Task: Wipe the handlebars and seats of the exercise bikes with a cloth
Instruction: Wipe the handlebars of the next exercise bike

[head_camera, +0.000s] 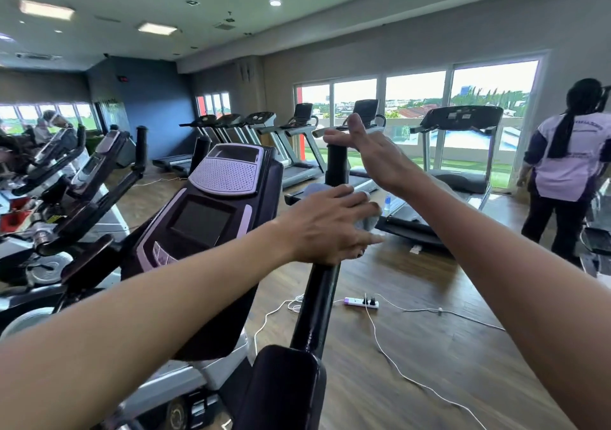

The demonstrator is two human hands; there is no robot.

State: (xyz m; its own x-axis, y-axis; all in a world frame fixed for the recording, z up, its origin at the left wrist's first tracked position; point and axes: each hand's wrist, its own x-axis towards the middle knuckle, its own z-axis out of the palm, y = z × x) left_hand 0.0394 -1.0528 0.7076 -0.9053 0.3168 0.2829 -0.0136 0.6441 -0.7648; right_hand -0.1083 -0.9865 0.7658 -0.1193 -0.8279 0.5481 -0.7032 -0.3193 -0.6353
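My left hand [330, 223] lies palm down over a pale cloth [367, 219], fingers curled around it and pressing it onto the black handlebar [317, 300] of the nearest exercise bike, at the point where the bar bends upward; only a small fold of cloth shows past my fingertips and another edge above my knuckles. My right hand [363, 152] is raised just above and behind the left, fingers loosely spread and relaxed, thumb up, holding nothing; it sits right beside the top of the handlebar's upright grip [336, 165], and I cannot tell whether it touches it. Both bare forearms reach in from the bottom corners of my view. Just left of my hands stands the bike's dark console [211, 211], tilted toward me, with a grey screen and a lilac perforated panel above it. A dark padded part [281, 390] of the bike fills the lower centre. On the wooden floor [429, 347] beneath lies a white power strip [361, 303] with white cables trailing from it. More exercise bikes [66, 191] line up to the left, and a row of treadmills [297, 138] faces the bright windows [416, 95]. A person in a lilac shirt [570, 162] stands at the far right, back turned, near a treadmill
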